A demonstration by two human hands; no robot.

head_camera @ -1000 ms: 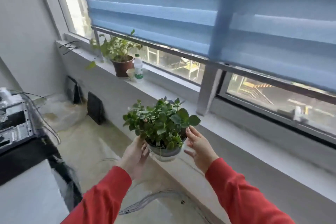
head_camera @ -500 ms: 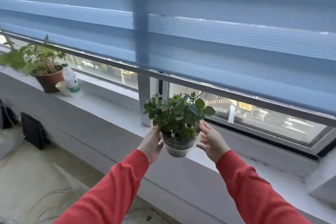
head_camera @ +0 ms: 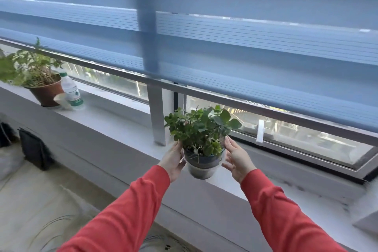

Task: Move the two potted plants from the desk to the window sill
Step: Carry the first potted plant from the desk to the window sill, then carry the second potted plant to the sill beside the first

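A person in red sleeves held a small potted plant [head_camera: 201,149] between both palms, just above the front edge of the white window sill [head_camera: 114,120]. The left hand [head_camera: 173,159] and right hand [head_camera: 237,159] pressed its sides, fingers spread. A good placement would carry it further in, set it flat, then release. Another plant in a brown pot [head_camera: 44,91] already stood well to the left.

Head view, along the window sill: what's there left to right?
Plant in brown pot → paper cup → water bottle → grey window post → left hand → small plant in grey pot → right hand → white window handle.
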